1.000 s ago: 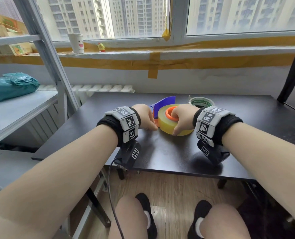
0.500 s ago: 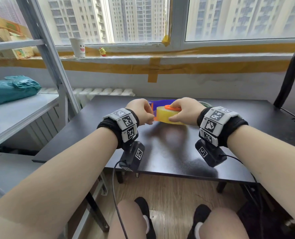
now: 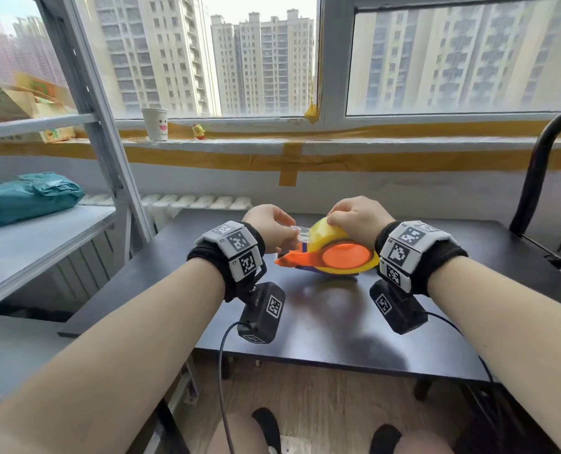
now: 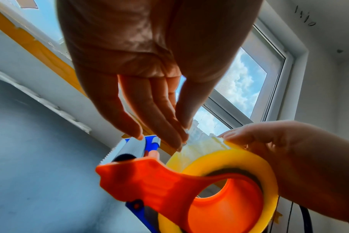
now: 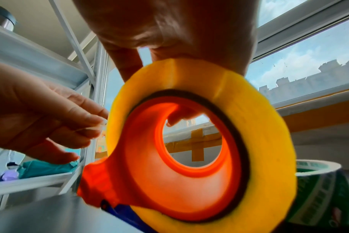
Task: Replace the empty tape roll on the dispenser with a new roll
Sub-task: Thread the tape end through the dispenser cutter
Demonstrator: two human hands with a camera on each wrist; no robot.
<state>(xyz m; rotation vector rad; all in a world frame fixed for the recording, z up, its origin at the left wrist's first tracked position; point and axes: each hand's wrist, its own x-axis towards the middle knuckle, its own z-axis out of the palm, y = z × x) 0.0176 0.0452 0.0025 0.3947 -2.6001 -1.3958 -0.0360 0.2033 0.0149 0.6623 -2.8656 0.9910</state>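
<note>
A yellow tape roll [image 3: 325, 232] sits on the orange and blue dispenser [image 3: 341, 255], held just above the black table [image 3: 338, 326]. My right hand [image 3: 338, 219] grips the roll [image 5: 269, 126] over its top, with one fingertip showing behind the orange hub [image 5: 149, 173]. My left hand [image 3: 294, 235] pinches the clear loose tape end [image 3: 302, 231] that runs off the roll. In the left wrist view the left hand's fingertips [image 4: 179, 141] hold that tape end [image 4: 199, 141] just above the dispenser's serrated blade [image 4: 117, 151].
A green-printed tape roll [image 5: 319, 189] stands on the table behind the dispenser, hidden in the head view. A metal shelf [image 3: 43, 231] with a teal bag [image 3: 26, 198] is at the left. A black curved tube [image 3: 535, 172] rises at the table's right rear.
The dispenser with the yellow roll has come up off the table and turned on edge, orange side toward me. My left hand has taken hold of the tape end.
</note>
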